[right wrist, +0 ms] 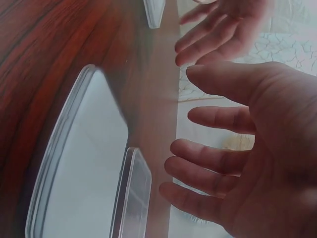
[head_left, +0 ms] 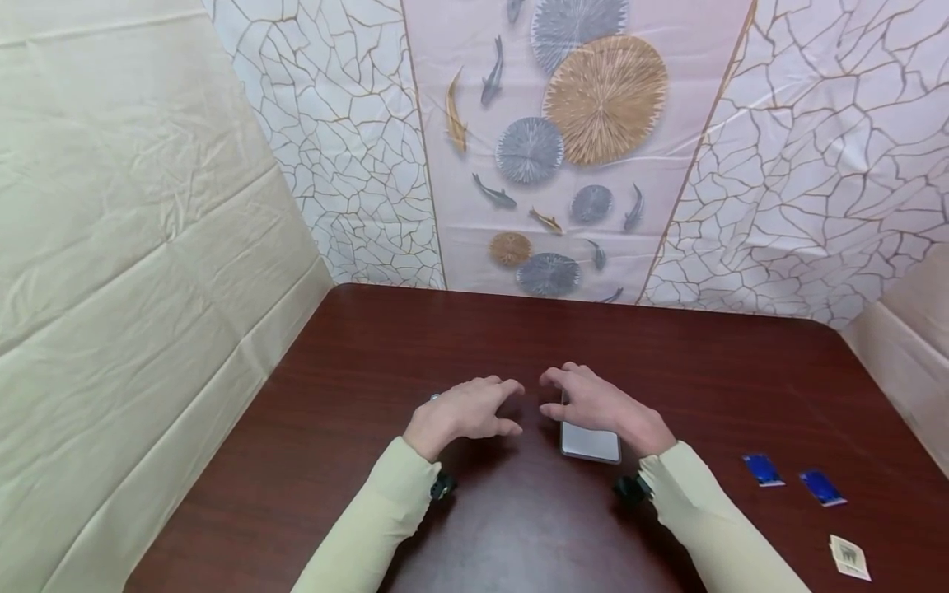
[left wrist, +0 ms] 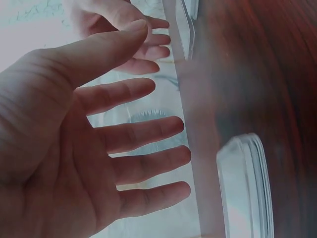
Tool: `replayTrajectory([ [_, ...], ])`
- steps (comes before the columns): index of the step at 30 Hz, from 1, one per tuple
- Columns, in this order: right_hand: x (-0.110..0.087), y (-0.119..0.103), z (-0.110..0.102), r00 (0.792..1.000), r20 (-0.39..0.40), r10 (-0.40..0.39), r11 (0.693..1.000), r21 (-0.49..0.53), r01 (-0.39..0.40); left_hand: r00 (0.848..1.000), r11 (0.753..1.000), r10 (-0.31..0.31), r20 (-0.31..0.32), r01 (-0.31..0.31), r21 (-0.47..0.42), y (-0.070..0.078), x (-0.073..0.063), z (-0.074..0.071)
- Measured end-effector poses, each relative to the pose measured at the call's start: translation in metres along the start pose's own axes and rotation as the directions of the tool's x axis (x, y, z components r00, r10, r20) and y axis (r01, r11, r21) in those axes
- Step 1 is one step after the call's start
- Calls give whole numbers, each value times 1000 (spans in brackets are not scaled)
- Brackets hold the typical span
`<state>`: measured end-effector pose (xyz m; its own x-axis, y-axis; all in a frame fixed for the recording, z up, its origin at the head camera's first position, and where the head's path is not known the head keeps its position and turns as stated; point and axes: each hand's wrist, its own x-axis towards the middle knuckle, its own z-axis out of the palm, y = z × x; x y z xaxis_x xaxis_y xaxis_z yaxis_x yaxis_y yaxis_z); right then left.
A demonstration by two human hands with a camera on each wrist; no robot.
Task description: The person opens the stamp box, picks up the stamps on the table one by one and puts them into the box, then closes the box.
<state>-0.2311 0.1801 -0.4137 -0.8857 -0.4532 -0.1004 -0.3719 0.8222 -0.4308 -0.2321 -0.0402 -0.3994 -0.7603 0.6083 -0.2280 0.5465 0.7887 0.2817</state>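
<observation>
My left hand (head_left: 469, 412) hovers over the middle of the table with its fingers spread and nothing in it. Opposite it, my right hand (head_left: 599, 405) is likewise empty, its fingers apart. Below the right hand lies a flat, pale rectangular case (head_left: 591, 442) with rounded corners, partly covered by the hand. In the right wrist view this case (right wrist: 84, 163) has a clear, shallow box-like piece (right wrist: 136, 193) beside it. A clear-edged, pale flat object (left wrist: 245, 188) lies below the left hand in the left wrist view; the head view mostly hides it.
Two small blue packets (head_left: 763, 469) (head_left: 823, 487) lie on the right of the dark red wooden table (head_left: 319, 461). Nearer the front edge is a cream printed card (head_left: 848, 557). Patterned cloth (head_left: 356, 148) hangs behind the table, and beige cloth (head_left: 133, 247) on the left.
</observation>
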Motion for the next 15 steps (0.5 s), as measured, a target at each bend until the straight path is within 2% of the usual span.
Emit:
replayTrajectory([
  [7, 7, -11, 1, 999, 19, 35, 999, 7, -35, 1000, 998, -29, -5, 29, -62, -18, -9, -5],
  [15, 13, -22, 10, 999, 14, -40, 998, 57, 39, 1000, 994, -26, -15, 25, -106, -39, -19, -16],
])
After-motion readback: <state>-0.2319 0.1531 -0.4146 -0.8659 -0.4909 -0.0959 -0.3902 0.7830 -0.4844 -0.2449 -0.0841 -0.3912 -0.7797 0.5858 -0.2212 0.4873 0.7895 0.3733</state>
